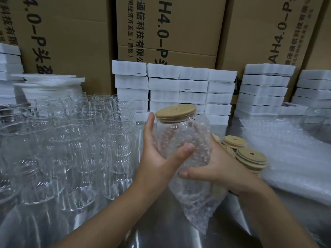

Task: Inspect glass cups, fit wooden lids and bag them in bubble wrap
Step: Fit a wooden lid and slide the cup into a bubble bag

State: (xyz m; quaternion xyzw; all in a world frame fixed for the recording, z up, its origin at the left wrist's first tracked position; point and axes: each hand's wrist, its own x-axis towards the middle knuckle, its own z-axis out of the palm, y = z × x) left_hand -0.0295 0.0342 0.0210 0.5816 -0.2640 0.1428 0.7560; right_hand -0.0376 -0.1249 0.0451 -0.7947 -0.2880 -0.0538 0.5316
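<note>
I hold a glass cup [176,133] with a round wooden lid [175,112] fitted on top, tilted away from me at the centre. A bubble wrap bag [195,190] covers its lower part and hangs loose below my hands. My left hand [157,151] grips the cup's left side, thumb across the front. My right hand [215,169] holds the bag and cup from the right and underneath. Several bare glass cups [71,140] stand packed together on the left. Loose wooden lids [249,158] lie stacked to the right of my hands.
Stacks of white foam blocks [193,90] line the back of the steel table [161,233], with tall cardboard boxes [170,29] behind them. A pile of bubble wrap bags [290,149] lies on the right. Foam sheets [50,83] sit at the back left.
</note>
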